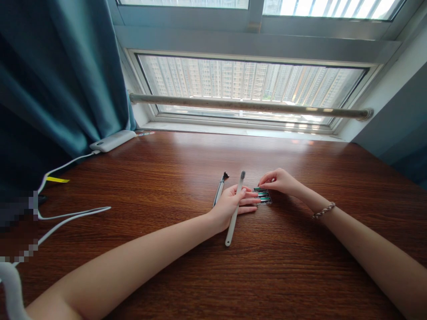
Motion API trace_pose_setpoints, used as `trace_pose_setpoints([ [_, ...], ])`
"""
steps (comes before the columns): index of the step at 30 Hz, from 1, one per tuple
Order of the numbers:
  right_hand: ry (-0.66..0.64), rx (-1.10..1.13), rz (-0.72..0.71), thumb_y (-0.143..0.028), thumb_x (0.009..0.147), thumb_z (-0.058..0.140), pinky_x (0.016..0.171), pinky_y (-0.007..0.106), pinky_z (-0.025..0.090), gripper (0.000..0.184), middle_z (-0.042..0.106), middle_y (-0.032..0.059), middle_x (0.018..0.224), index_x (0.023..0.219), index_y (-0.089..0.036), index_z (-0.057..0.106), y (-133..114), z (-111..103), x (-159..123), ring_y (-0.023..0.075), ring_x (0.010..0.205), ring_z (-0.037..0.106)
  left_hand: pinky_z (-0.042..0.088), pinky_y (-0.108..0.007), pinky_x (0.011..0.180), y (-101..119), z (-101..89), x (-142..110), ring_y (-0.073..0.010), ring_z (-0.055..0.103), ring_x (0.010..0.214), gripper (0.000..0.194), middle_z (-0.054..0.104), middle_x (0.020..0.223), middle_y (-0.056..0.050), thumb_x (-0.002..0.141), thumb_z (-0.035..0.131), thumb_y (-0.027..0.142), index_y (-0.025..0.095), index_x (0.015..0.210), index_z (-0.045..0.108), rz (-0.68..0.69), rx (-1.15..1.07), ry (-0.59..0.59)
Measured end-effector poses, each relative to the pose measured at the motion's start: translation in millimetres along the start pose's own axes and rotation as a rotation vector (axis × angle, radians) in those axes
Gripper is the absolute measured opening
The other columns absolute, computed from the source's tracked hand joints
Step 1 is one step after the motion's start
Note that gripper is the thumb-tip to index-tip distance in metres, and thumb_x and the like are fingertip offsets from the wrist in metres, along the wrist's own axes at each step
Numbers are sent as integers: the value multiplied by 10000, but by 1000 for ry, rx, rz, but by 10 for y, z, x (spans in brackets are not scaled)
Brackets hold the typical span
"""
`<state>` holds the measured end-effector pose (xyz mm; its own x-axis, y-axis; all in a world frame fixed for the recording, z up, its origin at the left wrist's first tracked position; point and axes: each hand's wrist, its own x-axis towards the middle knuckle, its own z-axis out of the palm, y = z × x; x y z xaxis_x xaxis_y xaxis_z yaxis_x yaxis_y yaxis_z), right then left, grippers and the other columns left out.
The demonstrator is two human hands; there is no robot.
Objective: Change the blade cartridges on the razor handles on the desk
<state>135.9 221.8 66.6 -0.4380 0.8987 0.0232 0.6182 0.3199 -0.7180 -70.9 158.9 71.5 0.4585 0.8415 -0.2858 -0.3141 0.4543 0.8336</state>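
My left hand [233, 203] rests on the wooden desk [213, 266], its fingers laid over a grey toothbrush [233, 222] that lies bristles away from me, and its fingertips touch a small pack of razor blade cartridges [263, 196]. My right hand [280, 181] pinches the far edge of that pack with its fingertips. A razor handle [220, 187] lies just left of my left hand, untouched.
A white power bank [113, 140] sits at the back left by the teal curtain [56, 89], with white cables [66, 218] trailing over the desk's left side. The window sill and a metal rail [247, 106] run along the back.
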Motion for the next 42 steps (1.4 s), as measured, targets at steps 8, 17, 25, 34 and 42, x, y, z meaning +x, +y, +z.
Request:
trace_pose_setpoints([
  [8,-42,156,67,-280,650,626,674,256,449,173,668,72,784,664,-120,692,-13,4,0,188,735,594,458,-406,847,-3,-11,-6,-236,611,908,191,613,996,-182,786,535,298,130,862,484,-10,-6,1],
  [17,-38,153,88,-267,636,642,672,264,448,152,664,64,757,652,-123,687,-34,37,-7,193,726,589,464,-400,837,-10,-16,13,-232,614,898,187,626,968,-173,785,537,303,128,845,503,-16,-14,-5],
  [25,145,267,200,-353,691,620,563,240,415,281,656,67,737,829,-116,682,-201,-59,-73,157,668,561,474,-397,820,13,-15,15,-229,616,877,205,630,933,-176,818,473,295,106,761,527,23,-65,4],
  [34,-198,751,-4,-371,751,593,610,250,476,280,610,59,864,923,-153,562,-990,328,-427,146,735,578,477,-321,775,190,237,-51,-197,553,984,319,563,1142,-80,835,384,436,189,948,551,247,-73,12],
  [42,364,689,29,-436,786,532,336,178,213,260,282,-85,474,856,-186,509,-590,150,-943,53,367,263,296,-340,943,213,301,90,-212,469,1034,205,604,998,-58,758,539,343,206,864,650,622,765,-17],
])
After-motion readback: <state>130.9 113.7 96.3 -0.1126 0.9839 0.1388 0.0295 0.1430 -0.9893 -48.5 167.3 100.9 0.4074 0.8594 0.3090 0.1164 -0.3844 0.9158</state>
